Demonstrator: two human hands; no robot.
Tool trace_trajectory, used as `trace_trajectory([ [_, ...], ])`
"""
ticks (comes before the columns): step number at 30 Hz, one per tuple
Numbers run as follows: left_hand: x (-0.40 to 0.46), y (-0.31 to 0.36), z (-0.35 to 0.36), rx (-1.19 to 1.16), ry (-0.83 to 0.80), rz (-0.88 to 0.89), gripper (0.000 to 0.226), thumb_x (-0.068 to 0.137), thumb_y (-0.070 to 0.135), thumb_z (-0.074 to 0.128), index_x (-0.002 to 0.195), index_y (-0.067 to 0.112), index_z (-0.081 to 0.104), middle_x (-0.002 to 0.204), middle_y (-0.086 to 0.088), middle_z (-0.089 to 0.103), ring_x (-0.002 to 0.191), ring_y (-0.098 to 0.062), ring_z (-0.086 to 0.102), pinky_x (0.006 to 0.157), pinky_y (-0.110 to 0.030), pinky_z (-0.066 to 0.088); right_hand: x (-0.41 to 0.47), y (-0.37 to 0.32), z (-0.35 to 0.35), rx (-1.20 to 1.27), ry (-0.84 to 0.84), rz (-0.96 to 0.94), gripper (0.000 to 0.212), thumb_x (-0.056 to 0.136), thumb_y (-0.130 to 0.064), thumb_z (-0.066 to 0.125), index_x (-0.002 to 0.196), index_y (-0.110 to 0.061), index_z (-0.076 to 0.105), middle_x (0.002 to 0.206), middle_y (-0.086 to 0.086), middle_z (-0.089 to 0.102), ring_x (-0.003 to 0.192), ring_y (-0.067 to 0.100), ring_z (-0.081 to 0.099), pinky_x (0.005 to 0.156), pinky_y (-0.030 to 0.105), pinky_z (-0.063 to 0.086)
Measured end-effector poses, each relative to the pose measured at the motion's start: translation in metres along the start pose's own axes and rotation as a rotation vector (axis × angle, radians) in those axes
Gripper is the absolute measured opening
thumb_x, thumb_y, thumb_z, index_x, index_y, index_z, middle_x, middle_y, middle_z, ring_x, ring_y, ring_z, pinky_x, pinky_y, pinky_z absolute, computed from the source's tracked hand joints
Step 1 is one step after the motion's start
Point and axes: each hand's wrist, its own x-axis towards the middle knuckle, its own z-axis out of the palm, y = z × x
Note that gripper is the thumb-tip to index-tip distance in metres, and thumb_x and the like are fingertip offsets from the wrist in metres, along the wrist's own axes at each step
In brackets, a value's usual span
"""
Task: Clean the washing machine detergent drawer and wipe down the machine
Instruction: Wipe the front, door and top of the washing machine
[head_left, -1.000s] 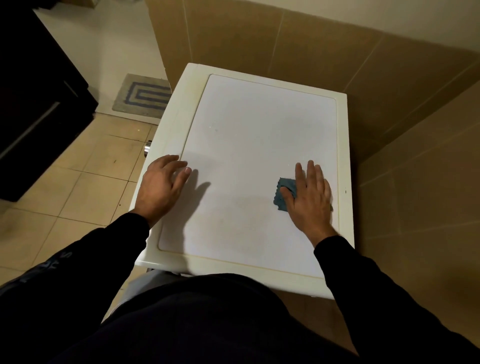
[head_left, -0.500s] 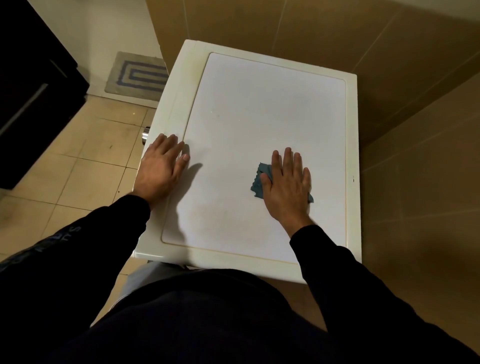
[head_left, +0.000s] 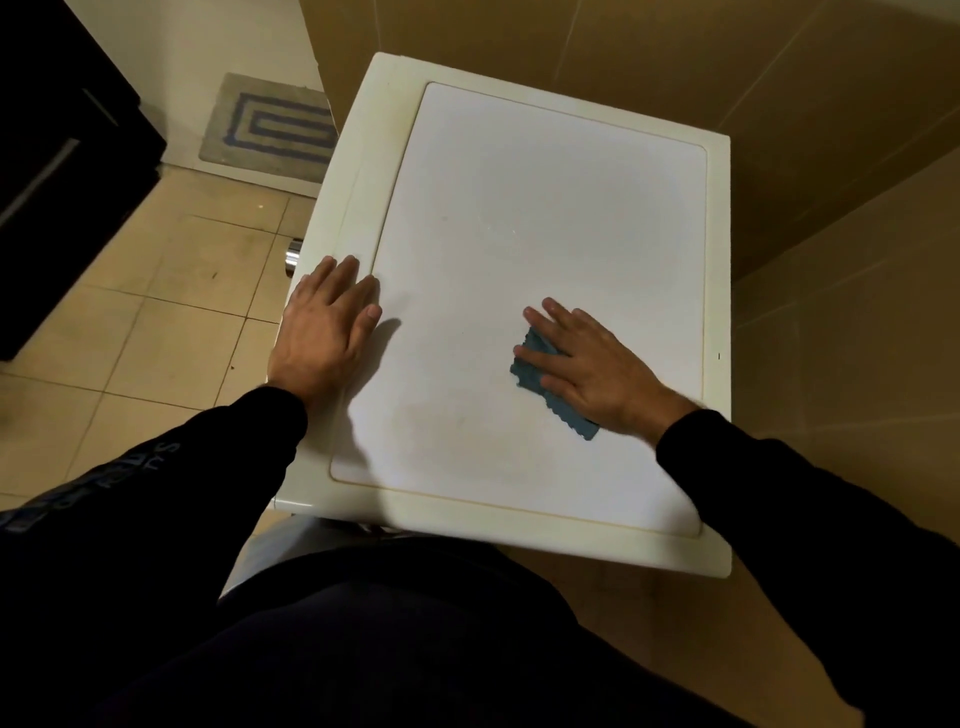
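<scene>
I look straight down on the white top of the washing machine (head_left: 545, 208), which has a cream rim. My right hand (head_left: 587, 364) lies flat on a small teal cloth (head_left: 550, 400) and presses it onto the near middle of the top. Most of the cloth is hidden under the palm. My left hand (head_left: 324, 327) rests flat on the machine's left rim, fingers spread, holding nothing. The detergent drawer is out of sight.
Tan tiled walls close in behind and to the right of the machine. To the left are beige floor tiles, a grey mat with a blue pattern (head_left: 270, 124) and a dark cabinet (head_left: 57, 156). A small chrome fitting (head_left: 293, 257) sticks out at the machine's left side.
My right hand has slid the cloth leftward across the top and turned, so the fingers now point up-left. The left hand has stayed on the left rim.
</scene>
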Motion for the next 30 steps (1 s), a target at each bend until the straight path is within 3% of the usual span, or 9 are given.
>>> trace_trajectory([
  [5, 0.0, 0.001, 0.0, 0.017, 0.017, -0.003, 0.059, 0.1, 0.047, 0.025, 0.139, 0.012, 0.052, 0.152, -0.014, 0.04, 0.145, -0.032, 0.026, 0.117, -0.047, 0.024, 0.001, -0.035, 0.016, 0.088, 0.173, 0.786, 0.05, 0.105, -0.04, 0.021, 0.151, -0.025, 0.031, 0.164, 0.007, 0.007, 0.151, 0.029, -0.003, 0.12, 0.047, 0.009],
  [7, 0.001, 0.0, 0.001, 0.028, 0.011, -0.013, 0.061, 0.099, 0.048, 0.024, 0.14, 0.012, 0.051, 0.152, -0.013, 0.039, 0.145, -0.032, 0.025, 0.117, -0.048, 0.023, 0.004, -0.046, 0.015, 0.135, 0.156, 0.966, 0.052, 0.105, -0.041, 0.022, 0.154, -0.023, 0.026, 0.164, 0.01, 0.003, 0.15, 0.032, -0.006, 0.12, 0.049, 0.005],
  [9, 0.002, 0.0, 0.001, 0.038, -0.005, -0.016, 0.062, 0.099, 0.049, 0.024, 0.141, 0.012, 0.05, 0.153, -0.013, 0.038, 0.146, -0.031, 0.024, 0.118, -0.047, 0.023, -0.001, -0.043, 0.009, 0.109, 0.192, 0.92, 0.055, 0.104, -0.043, 0.026, 0.155, -0.021, 0.023, 0.164, 0.011, 0.003, 0.15, 0.032, -0.007, 0.12, 0.05, 0.0],
  [11, 0.001, 0.001, 0.001, 0.043, -0.007, -0.017, 0.062, 0.099, 0.049, 0.023, 0.141, 0.012, 0.05, 0.153, -0.013, 0.038, 0.146, -0.031, 0.024, 0.118, -0.047, 0.022, -0.007, -0.03, 0.0, 0.035, 0.244, 0.7, 0.056, 0.102, -0.044, 0.028, 0.153, -0.021, 0.027, 0.164, 0.01, 0.007, 0.151, 0.03, -0.004, 0.12, 0.047, -0.001],
  [14, 0.0, 0.003, 0.001, 0.037, 0.01, -0.012, 0.06, 0.1, 0.048, 0.023, 0.14, 0.012, 0.05, 0.153, -0.013, 0.039, 0.146, -0.031, 0.024, 0.118, -0.047, 0.023, -0.007, -0.018, -0.001, 0.011, 0.127, 0.498, 0.063, 0.099, -0.048, 0.019, 0.153, -0.019, 0.029, 0.164, 0.006, 0.01, 0.151, 0.025, -0.001, 0.121, 0.044, 0.002],
  [18, 0.0, 0.004, -0.001, 0.032, 0.02, -0.028, 0.058, 0.101, 0.046, 0.023, 0.14, 0.013, 0.05, 0.153, -0.011, 0.038, 0.147, -0.028, 0.023, 0.119, -0.045, 0.021, 0.002, -0.032, 0.015, -0.052, 0.093, 0.619, 0.064, 0.098, -0.044, 0.014, 0.152, -0.013, 0.029, 0.163, 0.009, 0.014, 0.151, 0.029, 0.006, 0.12, 0.044, 0.011],
  [23, -0.001, 0.005, 0.001, 0.063, 0.034, -0.03, 0.053, 0.102, 0.041, 0.026, 0.141, 0.015, 0.049, 0.153, -0.01, 0.038, 0.146, -0.028, 0.024, 0.119, -0.044, 0.021, 0.026, -0.04, 0.012, -0.054, 0.057, 0.778, 0.063, 0.102, -0.041, 0.027, 0.153, -0.005, 0.022, 0.163, 0.012, 0.01, 0.151, 0.03, 0.003, 0.121, 0.045, 0.012],
  [30, 0.003, 0.002, 0.003, 0.069, 0.024, -0.024, 0.05, 0.103, 0.037, 0.028, 0.142, 0.015, 0.05, 0.154, -0.009, 0.037, 0.146, -0.029, 0.024, 0.119, -0.044, 0.019, 0.021, -0.071, 0.016, -0.044, 0.049, 0.557, 0.067, 0.098, -0.044, 0.015, 0.152, -0.005, 0.025, 0.163, 0.011, 0.013, 0.151, 0.028, 0.006, 0.122, 0.044, 0.012],
])
